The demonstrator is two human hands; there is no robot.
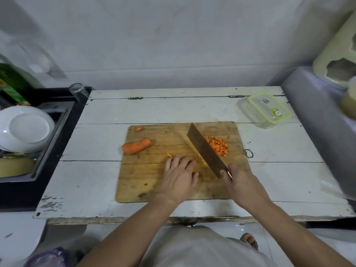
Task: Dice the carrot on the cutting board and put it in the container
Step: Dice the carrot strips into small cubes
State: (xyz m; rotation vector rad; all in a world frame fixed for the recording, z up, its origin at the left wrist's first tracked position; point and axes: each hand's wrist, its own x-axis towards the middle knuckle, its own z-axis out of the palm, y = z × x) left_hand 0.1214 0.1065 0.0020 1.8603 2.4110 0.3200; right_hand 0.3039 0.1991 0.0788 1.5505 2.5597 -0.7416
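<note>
I am looking down on a white table against a grey wall; my right hand is gripping the cleaver beside diced carrot, my left hand is pressing down, seemingly on carrot strips, fingers curled; the lidded container is sitting far right

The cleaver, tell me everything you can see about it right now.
The cleaver has a broad, rectangular, dull brownish metal blade. The right hand grips its handle, which is mostly hidden; only a small coppery end shows. The blade angles from that hand up and away to the left over the wooden cutting board, its far corner near the board's back edge. The pile of diced carrot lies just right of it. Whether the edge touches the board cannot be told.
</note>
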